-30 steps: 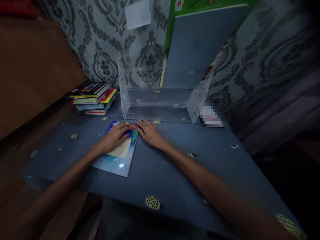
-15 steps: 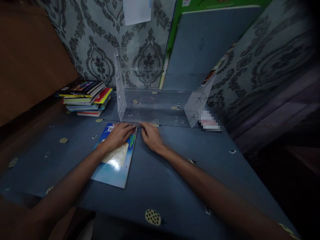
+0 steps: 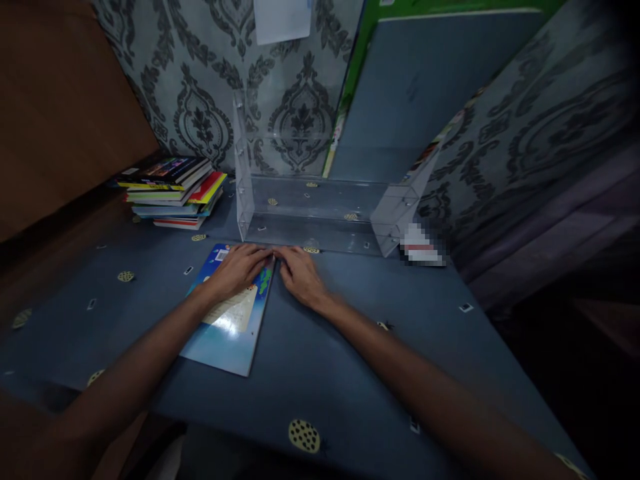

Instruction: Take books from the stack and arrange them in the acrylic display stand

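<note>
A thin book [image 3: 220, 350] with a blue, glossy cover lies flat on the cloth-covered table, a barcode near its top left. My left hand [image 3: 239, 272] rests palm down across its upper half, fingers stretched toward the top right corner and covering part of the print. At that corner, the fingertips of my right hand [image 3: 301, 277] touch the book's edge beside the left fingertips. The right thumb stands apart from its fingers, and the rest of that hand is over the tablecloth. Just beyond both hands stands a clear tiered acrylic rack [image 3: 310, 230].
A stack of books [image 3: 173, 193] sits at the back left near a brown panel [image 3: 65, 120]. A blurred-out white item [image 3: 423, 247] lies right of the rack. Behind it, a green-edged board [image 3: 430, 87] leans on the patterned wall. The tablecloth [image 3: 350, 393] has pineapple prints.
My right fingertips have moved slightly left onto the book's top right corner, closing the small gap. The left hand and book stay put. The view has shifted a little.
</note>
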`<action>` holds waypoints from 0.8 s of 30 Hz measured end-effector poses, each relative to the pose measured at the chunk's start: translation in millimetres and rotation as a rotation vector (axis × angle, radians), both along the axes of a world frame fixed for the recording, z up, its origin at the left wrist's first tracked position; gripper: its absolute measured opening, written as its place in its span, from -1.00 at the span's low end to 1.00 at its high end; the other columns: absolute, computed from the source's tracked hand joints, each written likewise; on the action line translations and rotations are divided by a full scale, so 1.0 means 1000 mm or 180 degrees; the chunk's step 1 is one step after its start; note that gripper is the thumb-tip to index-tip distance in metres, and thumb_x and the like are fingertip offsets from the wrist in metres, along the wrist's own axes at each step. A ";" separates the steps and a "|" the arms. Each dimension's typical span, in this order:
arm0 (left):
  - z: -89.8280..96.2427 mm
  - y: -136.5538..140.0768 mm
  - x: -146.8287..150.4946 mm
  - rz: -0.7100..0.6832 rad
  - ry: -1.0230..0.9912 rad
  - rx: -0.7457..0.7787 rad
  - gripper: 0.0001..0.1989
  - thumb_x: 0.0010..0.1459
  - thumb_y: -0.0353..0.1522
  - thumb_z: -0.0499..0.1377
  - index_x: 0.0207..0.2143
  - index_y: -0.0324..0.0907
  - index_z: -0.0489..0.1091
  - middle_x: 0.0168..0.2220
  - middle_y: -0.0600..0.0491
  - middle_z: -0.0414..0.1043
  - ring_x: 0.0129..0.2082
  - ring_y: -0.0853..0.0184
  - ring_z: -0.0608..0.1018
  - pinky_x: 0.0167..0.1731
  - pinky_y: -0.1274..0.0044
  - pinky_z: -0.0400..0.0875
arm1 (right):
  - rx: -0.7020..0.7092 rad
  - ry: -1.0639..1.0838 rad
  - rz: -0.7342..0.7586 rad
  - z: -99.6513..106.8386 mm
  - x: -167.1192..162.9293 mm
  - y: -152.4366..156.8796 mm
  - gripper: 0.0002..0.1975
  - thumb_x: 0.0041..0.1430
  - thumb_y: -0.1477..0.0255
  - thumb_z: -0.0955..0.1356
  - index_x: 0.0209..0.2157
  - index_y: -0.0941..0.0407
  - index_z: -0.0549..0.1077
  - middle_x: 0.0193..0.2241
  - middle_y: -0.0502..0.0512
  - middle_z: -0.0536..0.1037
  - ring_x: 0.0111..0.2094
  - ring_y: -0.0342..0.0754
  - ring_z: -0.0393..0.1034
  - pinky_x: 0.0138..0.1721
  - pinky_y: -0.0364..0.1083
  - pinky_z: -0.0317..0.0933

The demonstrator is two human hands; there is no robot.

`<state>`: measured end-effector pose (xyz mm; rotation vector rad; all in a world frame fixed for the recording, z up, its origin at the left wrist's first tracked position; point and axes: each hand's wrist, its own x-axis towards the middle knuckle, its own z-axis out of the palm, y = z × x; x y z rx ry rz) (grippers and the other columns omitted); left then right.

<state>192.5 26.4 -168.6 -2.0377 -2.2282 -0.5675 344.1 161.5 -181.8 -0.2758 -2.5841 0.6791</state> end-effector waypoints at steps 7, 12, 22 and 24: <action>-0.002 0.000 0.000 0.0001 -0.0085 0.0019 -0.64 0.42 -0.30 -0.03 0.12 -0.12 0.44 0.09 -0.08 0.50 0.08 0.16 0.50 0.14 0.25 0.34 | 0.0384 -0.0334 0.0057 0.008 0.002 -0.006 -0.51 0.22 0.65 0.19 0.14 0.18 0.43 -0.03 0.23 0.59 0.02 0.13 0.38 0.14 0.11 0.25; 0.004 -0.008 0.001 0.0084 -0.0019 0.0011 -0.65 0.42 -0.31 -0.04 0.07 -0.13 0.46 0.06 -0.10 0.49 0.07 0.17 0.49 0.14 0.26 0.34 | 0.0886 -0.0356 0.0237 0.012 0.004 -0.013 -0.55 0.31 0.57 0.20 0.19 0.26 0.39 0.02 0.37 0.56 0.14 0.16 0.35 0.25 0.13 0.20; 0.005 -0.103 -0.003 0.1625 0.0011 -0.0211 -0.55 0.37 -0.22 -0.05 0.18 -0.20 0.36 0.14 -0.22 0.41 0.08 0.02 0.49 0.07 0.16 0.41 | 0.0885 -0.0486 0.0474 0.012 0.006 -0.012 -0.63 0.37 0.54 0.21 0.14 0.22 0.41 0.13 0.33 0.49 0.15 0.11 0.40 0.22 0.09 0.27; 0.005 -0.122 0.004 0.1612 -0.0192 -0.0102 -0.54 0.36 -0.18 -0.04 0.17 -0.16 0.37 0.08 -0.16 0.46 0.08 0.04 0.50 0.09 0.19 0.41 | 0.0845 -0.0524 0.0449 0.013 0.006 -0.012 -0.62 0.38 0.54 0.21 0.17 0.22 0.40 0.16 0.34 0.46 0.14 0.12 0.41 0.20 0.10 0.29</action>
